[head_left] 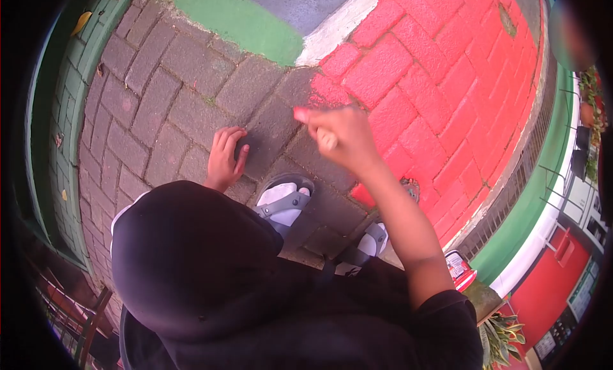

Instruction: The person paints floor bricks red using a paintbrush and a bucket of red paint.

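My right hand (348, 137) is closed around a paintbrush, its pale handle end poking out of the fist. The red-wet bristle end of the paintbrush (301, 114) is over the bare grey-brown pavers, close to the ragged edge of the red paint. Red-painted pavers (408, 89) spread to the right of this hand. My left hand (227, 156) holds nothing; its fingers are loosely bent, with the thumb apart, above the unpainted pavers (185, 108). Below the hands show my feet in white socks and grey sandals (284, 207).
A red and white paint container (460, 271) stands by my right elbow. Green and white painted bands (236, 19) border the pavers at the top. A drain grating (495, 226) and green kerb (536, 204) curve along the right, with a leafy plant (501, 338) at lower right.
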Motion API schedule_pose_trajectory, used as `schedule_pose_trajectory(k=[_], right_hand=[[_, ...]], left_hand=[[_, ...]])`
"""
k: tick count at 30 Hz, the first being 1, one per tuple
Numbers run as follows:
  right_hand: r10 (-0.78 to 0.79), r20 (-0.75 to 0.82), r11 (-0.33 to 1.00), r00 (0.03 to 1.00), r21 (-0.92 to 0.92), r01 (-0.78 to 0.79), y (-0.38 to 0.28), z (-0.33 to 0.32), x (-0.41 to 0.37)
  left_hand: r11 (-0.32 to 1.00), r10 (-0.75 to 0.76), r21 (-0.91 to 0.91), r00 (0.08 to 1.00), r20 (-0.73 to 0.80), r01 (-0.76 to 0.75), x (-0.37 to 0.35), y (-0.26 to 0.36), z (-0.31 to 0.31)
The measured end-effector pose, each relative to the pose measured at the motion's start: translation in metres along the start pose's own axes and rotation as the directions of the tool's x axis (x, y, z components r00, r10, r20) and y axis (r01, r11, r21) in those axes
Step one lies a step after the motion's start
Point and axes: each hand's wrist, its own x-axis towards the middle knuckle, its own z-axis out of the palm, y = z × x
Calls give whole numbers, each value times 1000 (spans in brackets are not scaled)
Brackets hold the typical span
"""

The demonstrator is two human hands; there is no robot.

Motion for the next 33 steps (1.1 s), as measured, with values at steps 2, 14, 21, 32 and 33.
schedule_pose_trajectory(k=[2, 14, 21, 32, 33], right_hand=[[56, -19, 996, 998, 70, -54, 16, -6, 11], [444, -69, 526, 893, 827, -198, 27, 11, -21], [809, -364, 497, 461, 843, -206, 42, 66, -20], [443, -545, 896, 711, 281, -343, -20, 59, 3], [440, -545, 898, 713, 276, -343, -21, 63, 16]], left_hand=[[1000, 5, 1, 1000, -14, -5, -2, 4, 3], [996, -10, 89, 999, -43, 14, -11, 9, 12], [998, -11, 55, 999, -45, 13, -7, 12, 9], [999, 5, 37, 999, -41, -3, -9, 8, 13], [999, 3, 34, 999, -45, -2, -9, 8, 14]])
